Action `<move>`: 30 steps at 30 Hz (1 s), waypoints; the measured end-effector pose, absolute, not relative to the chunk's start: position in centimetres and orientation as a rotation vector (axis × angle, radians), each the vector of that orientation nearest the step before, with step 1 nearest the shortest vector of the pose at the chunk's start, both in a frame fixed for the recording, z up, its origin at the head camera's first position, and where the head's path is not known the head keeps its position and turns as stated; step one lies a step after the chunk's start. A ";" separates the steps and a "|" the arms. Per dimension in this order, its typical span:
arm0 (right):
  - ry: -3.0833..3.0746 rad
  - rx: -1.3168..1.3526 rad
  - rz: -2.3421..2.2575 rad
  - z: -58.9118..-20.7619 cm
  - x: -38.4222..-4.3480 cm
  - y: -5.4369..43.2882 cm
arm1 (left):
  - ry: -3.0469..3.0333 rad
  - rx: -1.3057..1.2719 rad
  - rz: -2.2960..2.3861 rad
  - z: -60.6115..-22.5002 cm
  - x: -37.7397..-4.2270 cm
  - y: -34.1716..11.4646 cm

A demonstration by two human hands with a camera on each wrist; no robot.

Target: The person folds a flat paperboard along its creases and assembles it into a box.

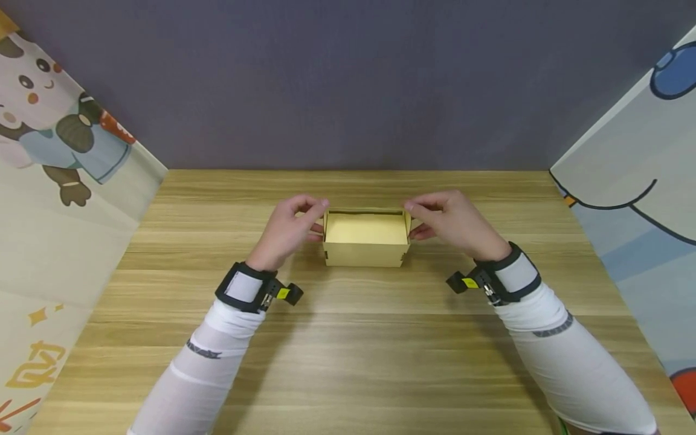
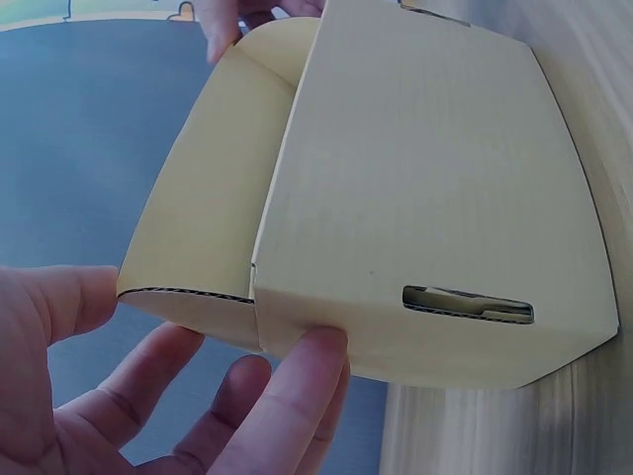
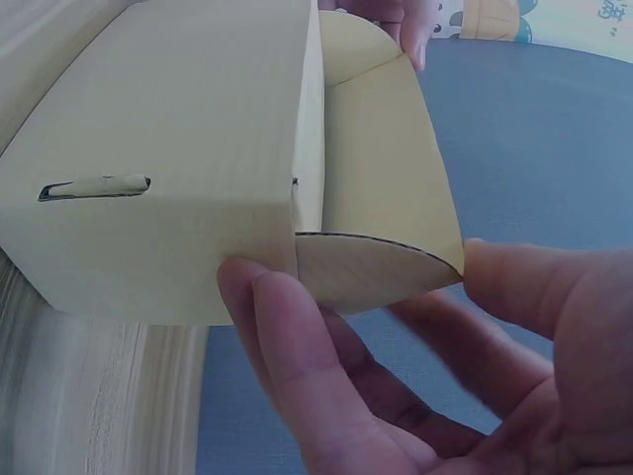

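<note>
A small pale-yellow cardboard box (image 1: 364,255) stands on the wooden table, its front wall toward me. Its hinged lid (image 2: 203,188) is tipped up at the back, with a rounded flap (image 3: 371,267) at each end. At the left, my left hand (image 1: 288,228) pinches the lid's corner between thumb and forefinger, while other fingertips touch the box's end wall. My right hand (image 1: 454,225) holds the opposite corner the same way, thumb on the lid's edge and fingers against the right end. Slots (image 2: 467,304) with tucked tabs show on the front wall near the ends.
The wood-grain table (image 1: 370,362) reaches back to a dark blue-grey panel (image 1: 359,84). Printed cartoon panels stand along the left (image 1: 60,254) and right (image 1: 614,157) sides. A strapped camera sits on each wrist, near the tabletop.
</note>
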State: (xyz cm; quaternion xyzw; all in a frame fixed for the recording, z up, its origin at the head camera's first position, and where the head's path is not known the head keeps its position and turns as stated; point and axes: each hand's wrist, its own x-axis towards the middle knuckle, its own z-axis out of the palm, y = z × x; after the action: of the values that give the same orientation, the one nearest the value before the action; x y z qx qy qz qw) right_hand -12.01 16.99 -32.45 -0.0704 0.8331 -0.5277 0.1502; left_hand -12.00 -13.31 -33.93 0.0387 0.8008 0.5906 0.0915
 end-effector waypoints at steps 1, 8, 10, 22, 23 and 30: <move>2.388 -0.199 -1.516 -32.4 -12.0 17.0 | 2.366 0.117 1.763 -34.0 -12.0 -13.3; 2.380 -0.189 -1.488 -32.6 -11.8 17.3 | 2.238 0.102 1.804 -34.4 -11.9 -13.9; 2.377 -0.186 -1.479 -32.7 -11.7 17.4 | 2.208 0.086 1.804 -34.5 -11.9 -14.0; 2.319 -0.220 -1.453 -33.3 -11.5 18.0 | 2.105 0.042 1.709 -34.8 -11.4 -14.5; 2.316 -0.227 -1.444 -33.4 -11.5 18.1 | 2.102 0.043 1.700 -34.8 -11.4 -14.6; 2.260 -0.225 -1.485 -34.0 -11.5 18.1 | 2.081 0.040 1.659 -35.2 -11.3 -14.8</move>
State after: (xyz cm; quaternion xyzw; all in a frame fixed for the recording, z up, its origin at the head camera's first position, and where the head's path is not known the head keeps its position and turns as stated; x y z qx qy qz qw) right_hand -11.50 18.10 -33.97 -0.0812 0.8139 -0.5346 0.2125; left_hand -11.35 -14.77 -35.24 0.0147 0.7595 0.6053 0.2377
